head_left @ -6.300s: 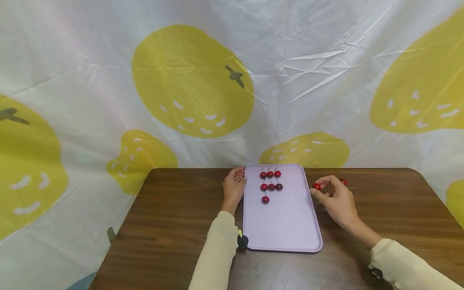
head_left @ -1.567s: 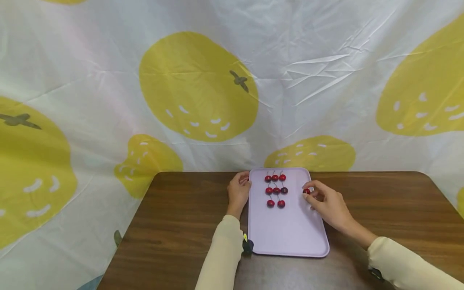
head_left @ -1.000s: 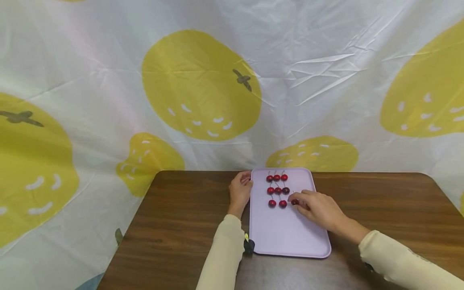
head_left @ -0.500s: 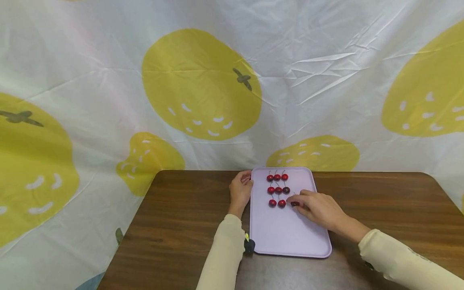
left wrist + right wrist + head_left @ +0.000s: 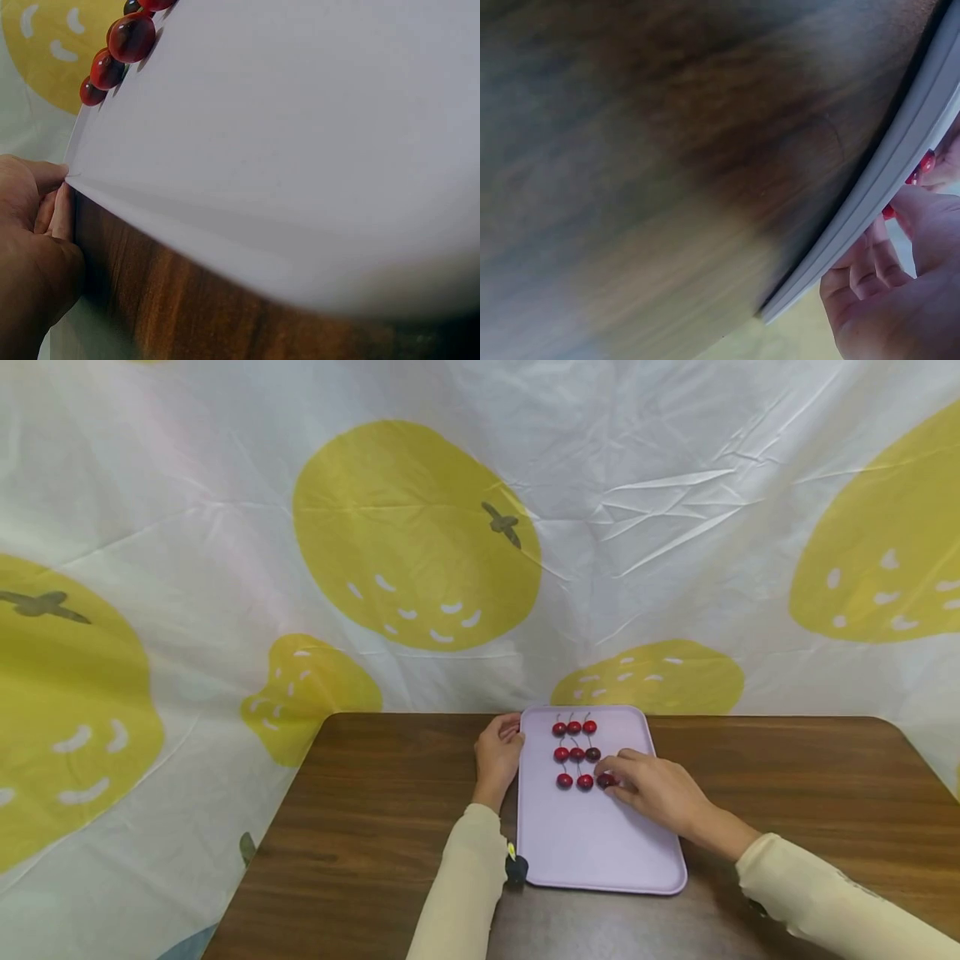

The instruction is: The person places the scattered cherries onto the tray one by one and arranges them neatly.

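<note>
A pale lilac tray lies on the wooden table, bearing several red cherries with stems. Two full rows, a back row and a middle row, hold three cherries each. In the front row, two cherries lie side by side, and to their right my right hand pinches a dark red cherry between thumb and fingers, low over the tray. My left hand grips the tray's left rim near its far end; the left wrist view shows the thumb at the rim and fingers below.
Brown wood-grain table spreads on both sides of the tray. Right behind its far edge hangs a white curtain printed with yellow fruit. The front part of the tray has bare surface.
A second cherry joined the front row since the earliest frame. My right hand then carried another from the tray's right side leftward, nudging it closer to that row. The left hand stays put.
</note>
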The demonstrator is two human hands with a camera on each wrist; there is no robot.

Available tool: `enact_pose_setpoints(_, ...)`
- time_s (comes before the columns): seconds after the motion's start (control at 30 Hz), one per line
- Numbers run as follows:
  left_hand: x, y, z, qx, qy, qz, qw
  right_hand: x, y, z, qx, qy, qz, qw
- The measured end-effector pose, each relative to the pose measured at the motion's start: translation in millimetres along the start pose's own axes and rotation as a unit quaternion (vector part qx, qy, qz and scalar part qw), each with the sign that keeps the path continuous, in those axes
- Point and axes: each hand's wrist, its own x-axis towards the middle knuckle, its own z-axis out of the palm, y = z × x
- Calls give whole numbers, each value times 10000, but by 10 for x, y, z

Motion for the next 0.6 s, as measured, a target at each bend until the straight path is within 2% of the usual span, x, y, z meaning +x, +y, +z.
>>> enact_pose_setpoints(0.3,-13,25,-5,17,21,-27,10000,17,-20,25,-50,123,-211,9997)
enact_pose_setpoints(0.6,-20,26,-4,11,-17,-43,10000,-3,-59,2,-51,43,20,10000)
